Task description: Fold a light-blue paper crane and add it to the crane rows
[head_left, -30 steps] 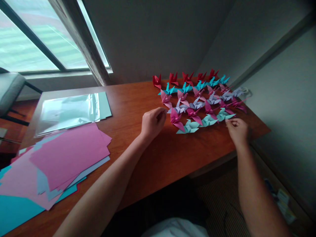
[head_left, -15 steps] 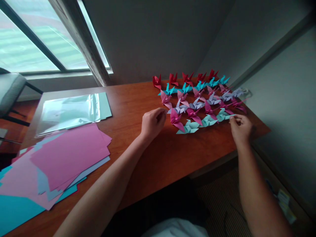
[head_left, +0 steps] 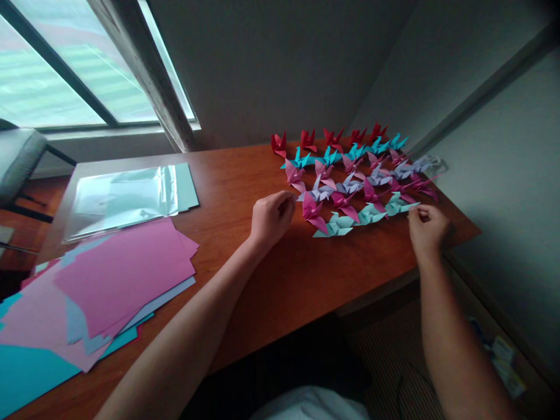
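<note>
Folded paper cranes lie in several rows on the wooden table, by colour: red cranes [head_left: 333,140], turquoise cranes [head_left: 329,157], light pink cranes [head_left: 324,174], lavender cranes [head_left: 349,185], magenta cranes [head_left: 344,204] and mint-green cranes [head_left: 371,215]. My right hand [head_left: 427,226] is closed in a pinch at the pointed tip of the rightmost mint-green crane [head_left: 396,204]. At the left end of the rows, my left hand [head_left: 272,219] is closed beside the tip of a lavender crane [head_left: 318,191]. Its fingertips face away, so anything they hold is hidden.
Loose coloured paper sheets [head_left: 131,274] overlap at the table's left. Behind them lies a clear plastic packet [head_left: 122,195] with pale green sheets. A white cord [head_left: 438,165] lies at the far right end. The table's front edge [head_left: 315,319] runs before me; walls stand behind and right.
My right hand has shifted very slightly right, and more of the mint-green crane's tip shows at its fingers. My left hand and the rows look the same.
</note>
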Available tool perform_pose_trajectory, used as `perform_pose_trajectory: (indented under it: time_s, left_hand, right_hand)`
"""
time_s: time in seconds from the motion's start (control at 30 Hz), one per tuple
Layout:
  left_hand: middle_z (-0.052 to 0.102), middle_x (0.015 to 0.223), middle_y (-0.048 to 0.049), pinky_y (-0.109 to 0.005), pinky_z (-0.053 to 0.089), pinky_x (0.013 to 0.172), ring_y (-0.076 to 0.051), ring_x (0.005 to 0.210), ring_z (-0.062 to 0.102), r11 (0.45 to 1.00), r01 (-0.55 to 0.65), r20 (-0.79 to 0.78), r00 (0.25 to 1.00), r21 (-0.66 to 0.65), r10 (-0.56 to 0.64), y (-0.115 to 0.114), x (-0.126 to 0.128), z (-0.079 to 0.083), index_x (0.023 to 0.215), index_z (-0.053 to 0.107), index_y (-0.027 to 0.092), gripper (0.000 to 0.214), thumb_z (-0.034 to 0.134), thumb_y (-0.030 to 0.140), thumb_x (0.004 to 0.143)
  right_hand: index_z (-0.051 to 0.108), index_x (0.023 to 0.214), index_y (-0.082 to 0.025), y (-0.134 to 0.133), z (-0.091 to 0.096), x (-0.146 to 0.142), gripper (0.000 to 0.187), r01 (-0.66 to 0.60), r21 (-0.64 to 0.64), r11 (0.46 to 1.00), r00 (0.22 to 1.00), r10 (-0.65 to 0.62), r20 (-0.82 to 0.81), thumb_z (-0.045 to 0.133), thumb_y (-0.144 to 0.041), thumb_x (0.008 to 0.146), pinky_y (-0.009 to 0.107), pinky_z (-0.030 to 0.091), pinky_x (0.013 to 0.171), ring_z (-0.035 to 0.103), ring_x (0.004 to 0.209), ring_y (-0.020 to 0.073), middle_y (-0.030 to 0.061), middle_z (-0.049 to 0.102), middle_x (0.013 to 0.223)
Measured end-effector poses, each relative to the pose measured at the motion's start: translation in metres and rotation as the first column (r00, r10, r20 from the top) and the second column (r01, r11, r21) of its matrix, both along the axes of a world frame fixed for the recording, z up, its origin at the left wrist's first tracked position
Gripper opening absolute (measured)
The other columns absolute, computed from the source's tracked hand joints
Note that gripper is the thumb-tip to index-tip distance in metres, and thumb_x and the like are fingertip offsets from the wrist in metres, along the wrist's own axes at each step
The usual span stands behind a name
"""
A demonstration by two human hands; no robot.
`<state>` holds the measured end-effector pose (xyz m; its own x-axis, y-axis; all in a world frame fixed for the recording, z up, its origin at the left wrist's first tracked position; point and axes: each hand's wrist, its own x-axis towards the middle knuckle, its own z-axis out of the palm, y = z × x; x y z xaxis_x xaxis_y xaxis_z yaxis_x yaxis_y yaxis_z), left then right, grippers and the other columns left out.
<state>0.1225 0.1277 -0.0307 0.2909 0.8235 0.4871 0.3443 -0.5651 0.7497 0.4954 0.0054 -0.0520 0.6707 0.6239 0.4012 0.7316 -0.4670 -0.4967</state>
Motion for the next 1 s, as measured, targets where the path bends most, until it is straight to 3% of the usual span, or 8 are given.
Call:
perform_pose_trajectory:
  time_s: [0.27,1.0]
  left_hand:
    - [0.074,0.071,-0.0044,-0.019,0.045,0.057,-0.013,0.062,0.065,1.000,-0.001,0.004,1.000,-0.001,0.001,0.0002,-0.0001,-0.0010,0.087,0.075,0.017,0.020,0.055,0.020,0.089]
    - [0.074,0.071,-0.0048,-0.020,0.044,0.057,-0.012,0.061,0.064,1.000,0.001,0.010,1.000,0.000,-0.001,0.0000,0.0003,-0.0002,0.086,0.075,0.015,0.021,0.054,0.021,0.089]
  right_hand:
    - [0.073,0.096,-0.012,0.0043,-0.0037,-0.0018,0.026,0.073,0.066,0.995,0.996,-0.076,0.041,0.057,-0.031,0.085,0.031,0.046,0.071,0.066,0.075,0.0219,0.0175,0.076,0.089]
    - [0.074,0.097,-0.011,0.0082,-0.0058,-0.0068,0.023,0.090,0.116,0.989,0.995,-0.093,0.022,0.061,-0.028,0.086,0.029,0.046,0.070,0.065,0.074,0.0199,0.0171,0.075,0.087]
